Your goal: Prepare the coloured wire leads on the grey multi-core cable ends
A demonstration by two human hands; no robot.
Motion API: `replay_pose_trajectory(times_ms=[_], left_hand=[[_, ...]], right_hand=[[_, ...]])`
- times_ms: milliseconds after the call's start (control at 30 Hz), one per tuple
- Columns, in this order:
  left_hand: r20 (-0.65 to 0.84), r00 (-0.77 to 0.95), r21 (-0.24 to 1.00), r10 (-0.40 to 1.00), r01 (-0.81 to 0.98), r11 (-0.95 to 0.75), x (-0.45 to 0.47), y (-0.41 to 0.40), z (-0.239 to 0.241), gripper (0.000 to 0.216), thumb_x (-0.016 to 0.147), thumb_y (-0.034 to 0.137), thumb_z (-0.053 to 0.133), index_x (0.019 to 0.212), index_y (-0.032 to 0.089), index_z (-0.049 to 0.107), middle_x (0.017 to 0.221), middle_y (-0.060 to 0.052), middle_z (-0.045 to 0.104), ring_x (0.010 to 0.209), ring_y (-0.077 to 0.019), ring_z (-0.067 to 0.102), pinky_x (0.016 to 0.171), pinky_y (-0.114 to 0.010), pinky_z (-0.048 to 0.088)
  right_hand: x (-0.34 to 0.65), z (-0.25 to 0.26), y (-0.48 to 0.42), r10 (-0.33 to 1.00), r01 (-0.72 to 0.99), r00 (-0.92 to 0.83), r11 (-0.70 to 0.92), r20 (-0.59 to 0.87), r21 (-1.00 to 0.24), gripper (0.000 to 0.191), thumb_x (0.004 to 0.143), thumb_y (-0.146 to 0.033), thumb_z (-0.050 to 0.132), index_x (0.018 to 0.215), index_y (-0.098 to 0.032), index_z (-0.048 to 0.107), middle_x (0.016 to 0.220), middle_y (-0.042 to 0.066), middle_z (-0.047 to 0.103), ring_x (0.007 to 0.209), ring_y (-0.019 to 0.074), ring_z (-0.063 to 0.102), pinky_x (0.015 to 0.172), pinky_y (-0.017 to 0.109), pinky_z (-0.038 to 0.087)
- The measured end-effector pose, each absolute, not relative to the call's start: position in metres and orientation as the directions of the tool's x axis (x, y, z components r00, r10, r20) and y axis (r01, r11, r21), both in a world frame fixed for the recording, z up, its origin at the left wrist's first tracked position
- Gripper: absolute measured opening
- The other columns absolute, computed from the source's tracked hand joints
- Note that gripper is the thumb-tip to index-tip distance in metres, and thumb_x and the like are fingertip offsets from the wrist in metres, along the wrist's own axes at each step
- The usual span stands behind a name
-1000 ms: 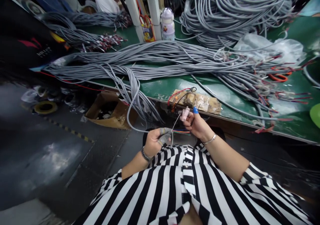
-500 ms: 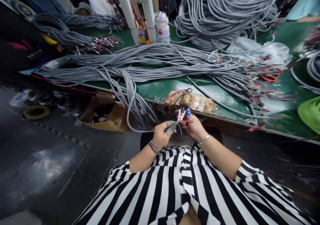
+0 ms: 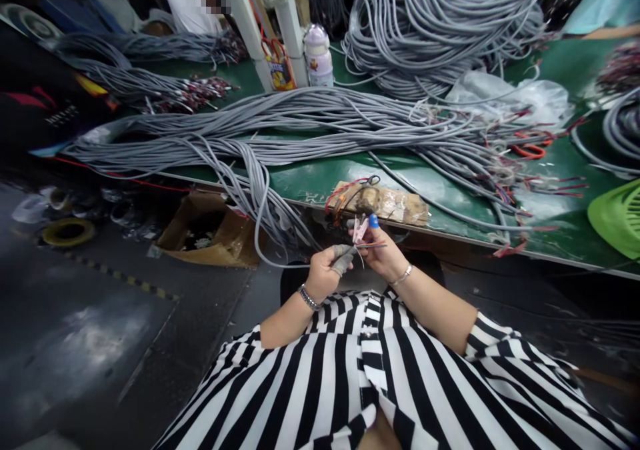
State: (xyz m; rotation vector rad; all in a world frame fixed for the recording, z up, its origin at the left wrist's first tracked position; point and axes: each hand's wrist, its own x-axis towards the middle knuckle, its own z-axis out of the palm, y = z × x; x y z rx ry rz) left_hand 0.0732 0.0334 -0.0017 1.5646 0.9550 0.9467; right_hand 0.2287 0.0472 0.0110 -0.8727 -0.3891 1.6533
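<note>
My left hand (image 3: 324,273), with grey coverings on its thumb and finger, pinches the end of a grey cable (image 3: 280,263). Thin coloured wires (image 3: 373,245), one of them reddish, fan out of that end toward my right hand (image 3: 387,257). A pale strand hangs down between the hands. My right hand is closed around a small pink clip-like tool (image 3: 359,230), whose jaws are at the wires. A blue cover (image 3: 373,221) sits on the right thumb. Just beyond the hands, a wooden block (image 3: 400,207) with red and black leads rests at the table edge.
A long bundle of grey cables (image 3: 300,147) lies across the green table (image 3: 320,177), partly drooping over its edge. Behind it are a big cable coil (image 3: 445,23) and a lilac bottle (image 3: 319,57). Orange-handled scissors (image 3: 530,149) and a green basket (image 3: 617,227) lie right. A cardboard box (image 3: 210,237) stands below left.
The whole view has shifted slightly, with the table things a little further left. Both hands keep nearly the same hold on the cable end and the pink tool.
</note>
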Motion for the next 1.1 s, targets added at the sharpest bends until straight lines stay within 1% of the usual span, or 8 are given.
replay_pose_trajectory(times_ms=[233, 467, 633, 733, 800, 967, 1033, 1100], left_hand=[[0.034, 0.393, 0.985, 0.919, 0.141, -0.097, 0.049, 0.011, 0.003, 0.027, 0.085, 0.038, 0.061, 0.092, 0.013, 0.070, 0.066, -0.003, 0.067, 0.057, -0.0096, 0.058, 0.055, -0.019, 0.048], [0.063, 0.401, 0.909, 0.914, 0.355, -0.218, 0.009, -0.007, -0.013, 0.021, 0.088, 0.032, 0.056, 0.086, 0.015, 0.070, 0.066, -0.003, 0.067, 0.061, -0.0121, 0.061, 0.062, -0.023, 0.050], [0.065, 0.227, 0.576, 0.972, 0.787, -0.223, -0.027, 0.029, -0.042, 0.028, 0.088, 0.027, 0.050, 0.106, 0.017, 0.068, 0.088, -0.008, 0.072, 0.085, -0.0200, 0.066, 0.083, -0.031, 0.049], [-0.141, 0.091, 0.237, 0.986, 0.970, -0.056, -0.059, 0.060, -0.051, 0.035, 0.084, 0.016, 0.046, 0.113, 0.017, 0.065, 0.106, -0.014, 0.069, 0.107, -0.0271, 0.061, 0.094, -0.038, 0.043], [-0.274, 0.025, 0.140, 0.961, 0.990, 0.014, -0.079, 0.073, -0.052, 0.038, 0.076, 0.010, 0.049, 0.110, 0.015, 0.067, 0.112, -0.016, 0.067, 0.113, -0.0321, 0.058, 0.094, -0.043, 0.042], [-0.399, 0.120, 0.244, 0.909, 0.970, -0.021, -0.092, 0.087, -0.035, 0.023, 0.073, 0.013, 0.053, 0.087, 0.017, 0.071, 0.089, -0.009, 0.072, 0.090, -0.0253, 0.067, 0.080, -0.033, 0.049], [-0.369, 0.285, 0.440, 0.885, 0.892, -0.105, -0.077, 0.094, -0.017, 0.023, 0.079, 0.021, 0.053, 0.093, 0.018, 0.070, 0.094, -0.006, 0.073, 0.091, -0.0206, 0.066, 0.083, -0.030, 0.049], [-0.242, 0.497, 0.734, 0.833, 0.655, -0.178, -0.055, 0.105, 0.007, 0.028, 0.082, 0.032, 0.054, 0.101, 0.016, 0.068, 0.102, -0.007, 0.072, 0.094, -0.0196, 0.066, 0.087, -0.030, 0.050]], right_hand=[[0.237, 0.002, 0.040, 0.954, -0.676, -0.096, -0.271, -0.283, -0.685, 0.057, 0.074, -0.076, 0.051, 0.074, -0.020, 0.055, 0.063, -0.002, 0.055, 0.043, 0.0056, 0.031, 0.035, 0.020, 0.018], [0.247, -0.009, 0.035, 0.930, -0.672, -0.104, -0.326, -0.351, -0.665, 0.053, 0.069, -0.070, 0.063, 0.079, -0.018, 0.058, 0.071, 0.000, 0.058, 0.046, 0.0041, 0.028, 0.036, 0.018, 0.012], [0.250, -0.013, 0.029, 0.957, -0.528, 0.013, -0.239, -0.289, -0.815, 0.048, 0.072, -0.064, 0.065, 0.078, -0.016, 0.062, 0.073, 0.003, 0.060, 0.047, 0.0041, 0.027, 0.038, 0.020, 0.012], [0.253, -0.012, 0.024, 0.973, -0.396, 0.040, -0.194, -0.228, -0.898, 0.045, 0.074, -0.060, 0.065, 0.076, -0.016, 0.061, 0.072, 0.004, 0.061, 0.047, 0.0045, 0.028, 0.039, 0.020, 0.014], [0.256, -0.011, 0.020, 0.984, -0.296, 0.047, -0.153, -0.175, -0.943, 0.043, 0.075, -0.058, 0.065, 0.079, -0.016, 0.062, 0.071, 0.004, 0.063, 0.046, 0.0052, 0.029, 0.040, 0.021, 0.016], [0.279, 0.005, 0.013, 0.987, 0.053, 0.115, 0.107, 0.113, -0.993, 0.035, 0.084, -0.050, 0.058, 0.079, -0.017, 0.068, 0.067, 0.004, 0.064, 0.052, 0.0106, 0.047, 0.048, 0.024, 0.036], [0.294, 0.018, 0.016, 0.946, 0.190, 0.177, 0.238, 0.271, -0.953, 0.033, 0.086, -0.047, 0.056, 0.077, -0.018, 0.069, 0.066, 0.004, 0.065, 0.059, 0.0144, 0.055, 0.056, 0.026, 0.043], [0.311, 0.030, 0.025, 0.885, 0.314, 0.237, 0.320, 0.400, -0.894, 0.033, 0.087, -0.045, 0.055, 0.074, -0.018, 0.069, 0.069, 0.005, 0.065, 0.065, 0.0166, 0.059, 0.063, 0.029, 0.046]])
